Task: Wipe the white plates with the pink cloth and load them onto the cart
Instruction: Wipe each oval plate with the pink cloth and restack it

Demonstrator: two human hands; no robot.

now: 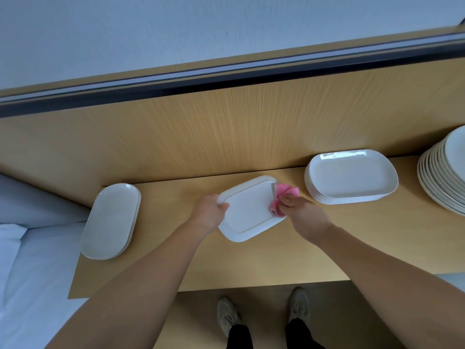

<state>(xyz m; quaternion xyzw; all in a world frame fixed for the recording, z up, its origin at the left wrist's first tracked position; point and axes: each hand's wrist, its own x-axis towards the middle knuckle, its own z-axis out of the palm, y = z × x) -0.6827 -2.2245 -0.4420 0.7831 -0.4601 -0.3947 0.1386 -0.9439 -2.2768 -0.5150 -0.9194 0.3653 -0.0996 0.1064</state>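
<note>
Bare table (pixel 251 263) lies open on my side of the plate (pixel 249 212), and a free strip runs left of it to the oval stack (pixel 110 220). Just right of my right hand (pixel 302 212) and its cloth (pixel 286 193) stands the rectangular stack (pixel 352 177), the round stack (pixel 445 172) beyond it. The panel (pixel 226 127) walls off the back, close behind the plates.

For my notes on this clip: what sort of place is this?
Likely a restaurant or hotel back area, but this is not certain. Several plate stacks stand on a long wooden counter, and the right hand wipes a plate with a pink cloth.
</note>
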